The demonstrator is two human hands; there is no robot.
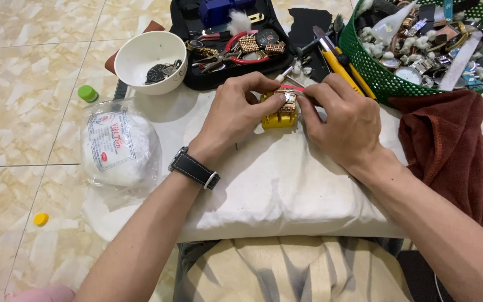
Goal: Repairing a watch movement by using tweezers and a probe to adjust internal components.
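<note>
1. A small yellow plastic holder block (279,118) sits on a white cloth pad (275,184); every place below is told from this block.
2. A gold metal watch band (288,102) rests on top of the block, pinched between both hands.
3. The left hand (235,114), with a black-strapped wristwatch (193,168) on its wrist, closes thumb and fingers on the block's left side and the band's edge.
4. The right hand (342,120) is curled just right of the block, fingertips on the band; a thin red-handled tool (293,87) pokes out behind it, and I cannot tell whether the hand grips it.
5. Up and left of the block stands a white round bowl (146,59) with dark watch parts inside.
6. Behind the block lies an open black tool case (227,42).
7. Up and right is a green plastic basket (384,75) full of watches.
8. Right of the block lies a dark red towel (454,145).
9. Left of it lies a clear plastic bag of white cotton (117,146).
</note>
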